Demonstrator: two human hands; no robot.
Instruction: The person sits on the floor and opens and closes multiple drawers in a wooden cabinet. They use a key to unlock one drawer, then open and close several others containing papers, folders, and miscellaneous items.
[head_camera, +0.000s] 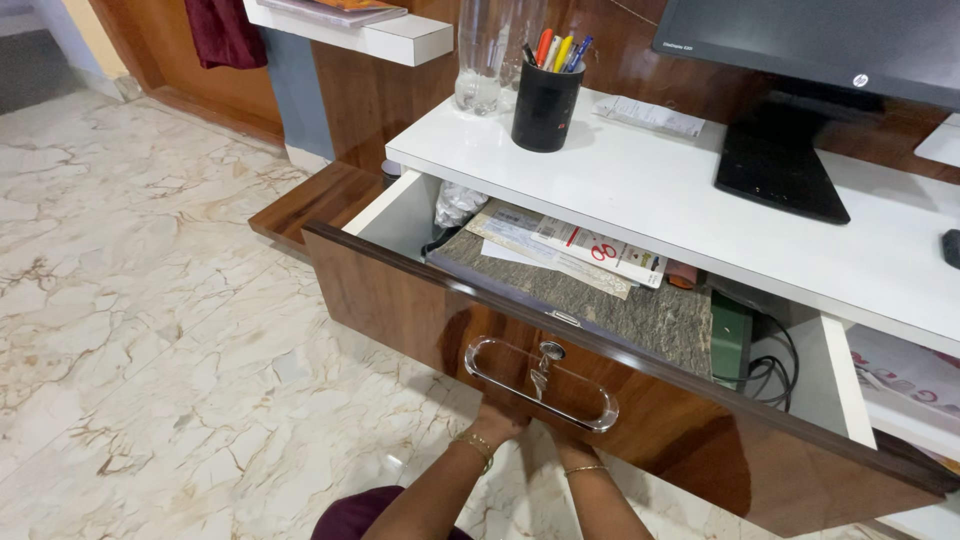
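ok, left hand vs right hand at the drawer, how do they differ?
The left hand shows more of itself, pressed against the drawer front under the handle; the right hand is mostly hidden beneath the drawer's lower edge. The left wrist sits higher in the picture, the right lower. Both wear a thin gold bangle and reach up to the drawer's underside.

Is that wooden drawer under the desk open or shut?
Open. The drawer is pulled out past the white desktop, so papers inside show; both hands reach beneath its front.

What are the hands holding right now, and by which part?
Both hands, left and right, grip the open drawer under its front panel's bottom edge.
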